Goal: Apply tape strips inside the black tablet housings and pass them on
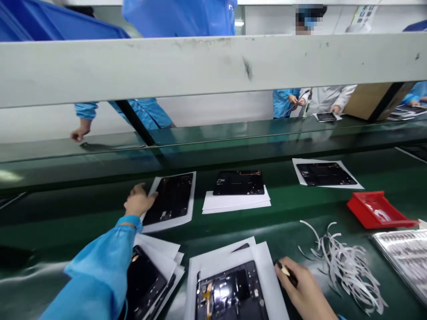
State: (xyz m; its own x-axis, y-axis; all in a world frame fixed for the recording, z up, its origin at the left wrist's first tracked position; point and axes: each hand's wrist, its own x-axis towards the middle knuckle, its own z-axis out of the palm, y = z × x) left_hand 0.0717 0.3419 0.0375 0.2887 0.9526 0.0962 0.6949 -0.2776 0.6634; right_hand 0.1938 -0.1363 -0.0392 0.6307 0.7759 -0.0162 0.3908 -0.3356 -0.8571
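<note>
My left hand [139,201], in a blue sleeve, reaches to the left edge of a black device panel [173,195] on a white sheet, its thumb over the panel's edge. My right hand [296,280] is closed around a small dark tool with a pale part [286,270], beside the white sheets at the bottom. On those sheets rests an opened tablet [230,293] with shiny internals showing. Under my left forearm, more dark panels [145,275] lie stacked with white sheets.
Two more panels [238,182] [325,174] lie on sheets farther back. To the right are a red tray [383,211], a tangle of white strips [353,266] and a clear-covered tray [405,258]. A pale beam [207,66] crosses above; co-workers stand beyond.
</note>
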